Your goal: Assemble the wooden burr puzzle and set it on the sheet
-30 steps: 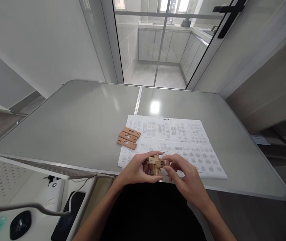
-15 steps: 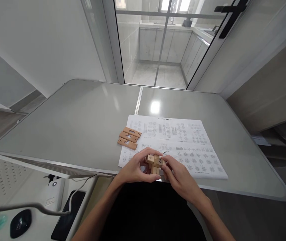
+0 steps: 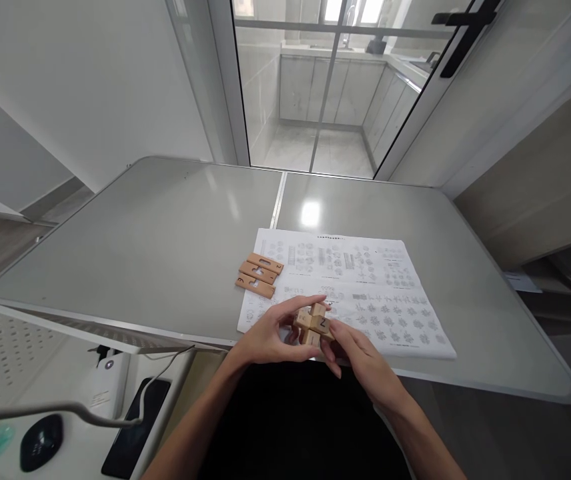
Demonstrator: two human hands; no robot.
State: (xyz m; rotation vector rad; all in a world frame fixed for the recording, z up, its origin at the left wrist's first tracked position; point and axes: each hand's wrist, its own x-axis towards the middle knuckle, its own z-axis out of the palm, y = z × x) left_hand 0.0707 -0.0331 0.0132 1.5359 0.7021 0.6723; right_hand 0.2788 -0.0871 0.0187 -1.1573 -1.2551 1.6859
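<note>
A wooden burr puzzle (image 3: pixel 312 325) made of interlocked numbered blocks is held between my two hands above the near edge of the table. My left hand (image 3: pixel 278 330) curls round its left side, thumb below and index finger stretched along the top. From the right, my right hand (image 3: pixel 360 353) grips the block marked 2, thumb on the near face; some of its fingers are hidden behind the puzzle. Beyond my left hand lie three flat wooden pieces (image 3: pixel 257 271) with cut-outs and numbers, side by side, partly on the instruction sheet (image 3: pixel 345 267).
The grey folding table (image 3: pixel 175 227) reaches out to a glass door (image 3: pixel 310 93). At lower left, a white cart (image 3: pixel 73 393) holds a black phone (image 3: pixel 135 427), a black mouse-like object (image 3: pixel 41 443), a white device (image 3: pixel 110 383) and a grey cable.
The puzzle has tilted and turned slightly in my hands, so an upright block at its far side shows more. My right hand's lower fingers have shifted below it.
</note>
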